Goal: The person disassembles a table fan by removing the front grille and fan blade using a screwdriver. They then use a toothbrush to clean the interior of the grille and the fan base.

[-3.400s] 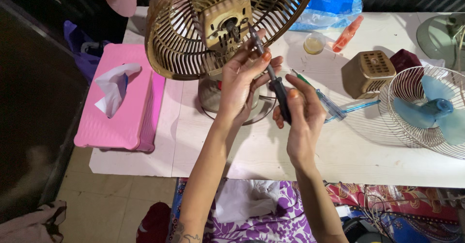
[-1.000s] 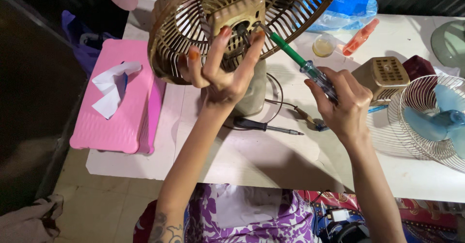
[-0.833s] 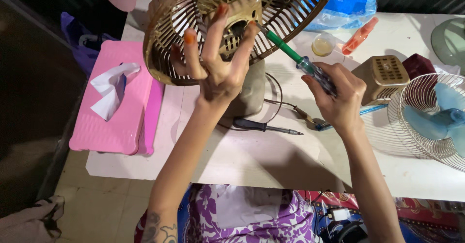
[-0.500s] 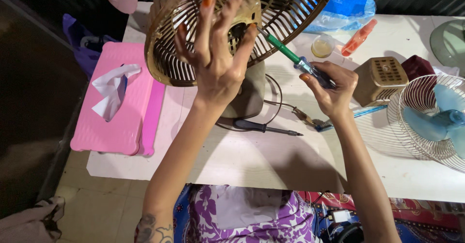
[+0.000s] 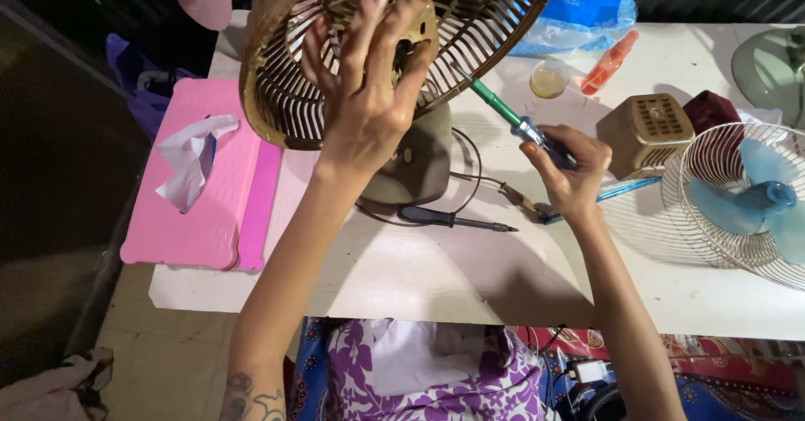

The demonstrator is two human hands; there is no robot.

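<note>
So the left hand [image 5: 369, 94] is spread flat against the back of the brown plastic fan grille [image 5: 470, 35], fingers fanned open and pressing on the ribs around the tan motor housing [image 5: 394, 10], propping the whole head up tilted over the grey fan base [image 5: 411, 165]. The right hand [image 5: 570, 165] is closed around the handle of a green-shafted screwdriver [image 5: 503, 115]. Its long axis runs up and left from that fist, tip aimed at the grille's lower rim, right beside the left fingertips. The right forearm comes in low from the table edge, wrist cocked upward. A second black-handled screwdriver [image 5: 453, 217] lies flat on the white table [image 5: 436, 278], near the base.
</note>
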